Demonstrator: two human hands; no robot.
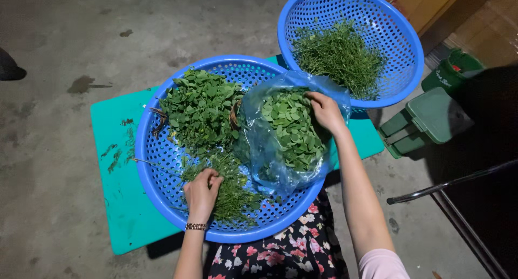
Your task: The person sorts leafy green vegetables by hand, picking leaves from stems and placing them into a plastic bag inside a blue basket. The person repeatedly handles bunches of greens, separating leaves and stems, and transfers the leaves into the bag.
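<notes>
A big blue perforated basket [156, 171] rests on a teal board [116, 149]. It holds a heap of green leaves [199, 109] at the back and a bunch of thin leafy stems [232, 195] at the front. My left hand [201, 191], with a bracelet on the wrist, grips those stems. A clear plastic bag [264, 149] full of picked leaves [294, 130] lies in the basket's right half. My right hand [325, 110] holds the bag's far edge. A second blue basket [402, 47] behind it holds stripped stems [340, 55].
Green plastic containers [431, 120] stand on the concrete floor at the right, beside a dark metal frame [448, 184]. Leaf scraps [116, 155] lie on the teal board's left part. My floral skirt [286, 252] shows at the bottom.
</notes>
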